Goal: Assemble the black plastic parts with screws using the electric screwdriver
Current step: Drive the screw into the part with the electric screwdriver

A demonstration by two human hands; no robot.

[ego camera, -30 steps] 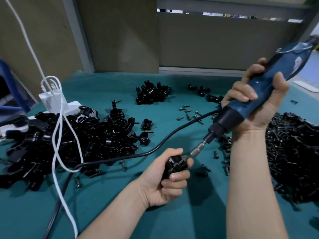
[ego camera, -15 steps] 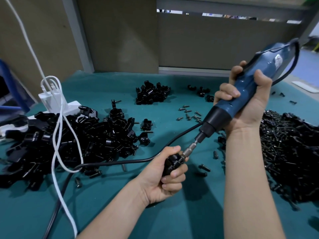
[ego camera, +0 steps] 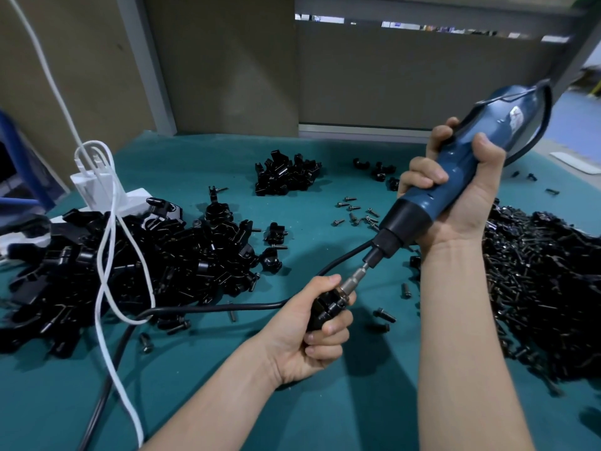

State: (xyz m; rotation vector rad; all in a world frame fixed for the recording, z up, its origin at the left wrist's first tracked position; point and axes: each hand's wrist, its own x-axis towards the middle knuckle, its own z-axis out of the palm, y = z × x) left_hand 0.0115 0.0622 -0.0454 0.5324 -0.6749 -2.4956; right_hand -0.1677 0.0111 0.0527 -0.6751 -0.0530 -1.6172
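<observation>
My left hand (ego camera: 309, 333) grips a small black plastic part (ego camera: 327, 308) just above the green mat, thumb on top. My right hand (ego camera: 455, 203) holds the blue electric screwdriver (ego camera: 455, 187) tilted down to the left. Its silver bit (ego camera: 353, 283) meets the top of the part. Loose screws (ego camera: 354, 211) lie scattered on the mat behind the tool.
A large heap of black plastic parts (ego camera: 130, 265) lies at left, a smaller pile (ego camera: 287, 175) at the back, and a dark heap of screws (ego camera: 546, 288) at right. The black tool cord (ego camera: 227, 308) and white cables (ego camera: 107, 255) from a white power strip (ego camera: 97, 193) cross the mat.
The screwdriver has swung left and down, and its bit now sits on the part in my left hand. My left hand has barely moved.
</observation>
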